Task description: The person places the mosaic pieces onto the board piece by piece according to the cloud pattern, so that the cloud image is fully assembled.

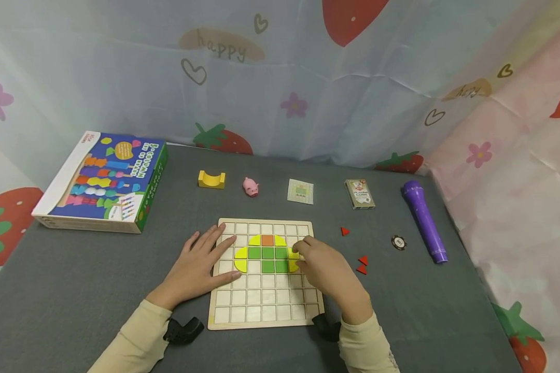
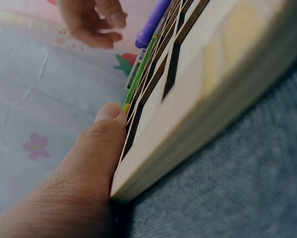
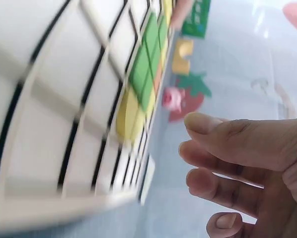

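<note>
A pale wooden grid board point(image 1: 247, 298) lies on the grey table. On it sit green square tiles point(image 1: 268, 253), an orange tile point(image 1: 267, 240) and yellow curved tiles point(image 1: 240, 259). My left hand point(image 1: 200, 264) rests with fingers spread over the board's left edge, its thumb point(image 2: 96, 144) along the rim in the left wrist view. Over the right side of the board hovers my right hand point(image 1: 329, 267), close to the yellow tiles there. In the right wrist view its loosely bent fingers point(image 3: 223, 158) stand apart from the thumb and the tiles, with nothing between them.
Red triangle tiles point(image 1: 363, 260) lie right of the board, near a poker chip point(image 1: 399, 242) and a purple microphone-shaped stick point(image 1: 424, 220). Behind are a yellow arch block point(image 1: 211, 180), a pink pig point(image 1: 250, 187), a pattern card point(image 1: 301, 191), a card box point(image 1: 360, 194) and a game box point(image 1: 107, 181).
</note>
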A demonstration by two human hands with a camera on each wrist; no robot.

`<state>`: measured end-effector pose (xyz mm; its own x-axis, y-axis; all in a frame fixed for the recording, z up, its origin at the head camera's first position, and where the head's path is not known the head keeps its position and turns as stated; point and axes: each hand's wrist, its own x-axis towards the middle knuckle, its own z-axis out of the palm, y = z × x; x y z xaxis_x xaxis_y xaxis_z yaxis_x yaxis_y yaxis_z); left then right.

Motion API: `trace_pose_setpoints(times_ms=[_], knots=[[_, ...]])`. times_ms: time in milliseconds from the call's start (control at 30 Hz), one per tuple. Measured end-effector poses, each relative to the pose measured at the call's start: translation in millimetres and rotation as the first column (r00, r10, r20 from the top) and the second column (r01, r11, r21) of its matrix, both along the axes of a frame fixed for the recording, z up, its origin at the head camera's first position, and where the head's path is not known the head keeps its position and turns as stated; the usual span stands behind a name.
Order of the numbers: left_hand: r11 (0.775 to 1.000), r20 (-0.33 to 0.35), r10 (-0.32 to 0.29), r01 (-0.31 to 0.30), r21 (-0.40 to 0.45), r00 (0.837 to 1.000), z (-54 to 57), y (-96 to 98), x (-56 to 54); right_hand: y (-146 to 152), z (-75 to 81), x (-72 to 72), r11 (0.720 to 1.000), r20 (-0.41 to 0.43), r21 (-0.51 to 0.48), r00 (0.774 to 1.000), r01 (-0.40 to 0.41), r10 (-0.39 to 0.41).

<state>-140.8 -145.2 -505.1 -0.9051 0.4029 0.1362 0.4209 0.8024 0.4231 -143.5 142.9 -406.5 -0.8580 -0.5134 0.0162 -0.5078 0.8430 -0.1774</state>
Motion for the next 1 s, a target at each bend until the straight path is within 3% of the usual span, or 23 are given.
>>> trace_pose_setpoints(times_ms=[233, 367, 567, 700, 833, 1000], knots=[[1.000, -0.001, 0.003, -0.003, -0.002, 1.000, 0.7, 0.4, -0.2, 46, -1.5, 8.5, 0.994, 0.022, -0.008, 0.994, 0.107, -0.107], [1.000, 0.007, 0.003, -0.003, 0.004, 1.000, 2.1, 0.7, 0.5, 71, -2.9, 16.8, 0.983, 0.105, 0.003, 0.977, 0.184, -0.184], [1.000, 0.011, 0.007, -0.007, 0.009, 1.000, 2.7, -0.5, 0.6, 100, -3.2, 28.5, 0.945, 0.299, 0.095, 0.896, 0.314, -0.328], [1.000, 0.012, 0.008, -0.008, 0.008, 1.000, 2.0, -1.6, 0.5, 108, -6.3, 33.6, 0.928, 0.356, 0.140, 0.857, 0.345, -0.373], [1.000, 0.013, 0.007, -0.007, 0.003, 1.000, 1.4, -1.2, 0.2, 110, -10.3, 37.3, 0.933, 0.352, 0.111, 0.864, 0.342, -0.359], [1.000, 0.009, 0.007, -0.007, 0.001, 1.000, 1.6, 0.8, -0.2, 109, -15.2, 39.9, 0.952, 0.283, 0.031, 0.911, 0.305, -0.301]])
